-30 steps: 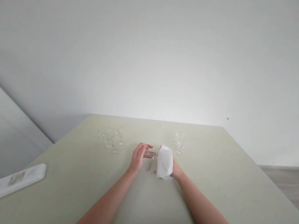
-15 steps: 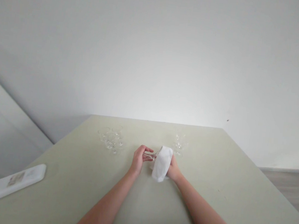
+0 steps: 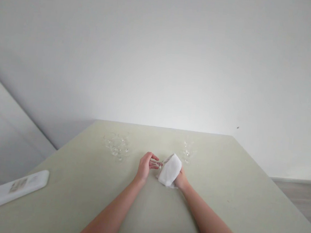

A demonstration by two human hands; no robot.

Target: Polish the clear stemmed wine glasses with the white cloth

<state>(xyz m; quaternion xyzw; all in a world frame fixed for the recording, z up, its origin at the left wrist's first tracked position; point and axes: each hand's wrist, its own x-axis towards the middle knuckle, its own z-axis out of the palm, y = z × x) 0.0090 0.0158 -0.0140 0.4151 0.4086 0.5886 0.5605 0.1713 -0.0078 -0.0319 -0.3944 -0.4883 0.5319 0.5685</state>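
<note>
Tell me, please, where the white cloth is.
In the head view, the white cloth is just right of centre, between the left hand and the right hand.

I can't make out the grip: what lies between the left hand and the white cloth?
In the head view, part of a clear glass object lies between the left hand and the white cloth.

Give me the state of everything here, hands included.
left hand: closed around glass
glass: sideways, right end covered
white cloth: folded over glass
right hand: behind white cloth, fingers hidden
left glasses: clustered, blurred
right glasses: clustered, blurred
white oblong object: lying flat, untouched
</note>
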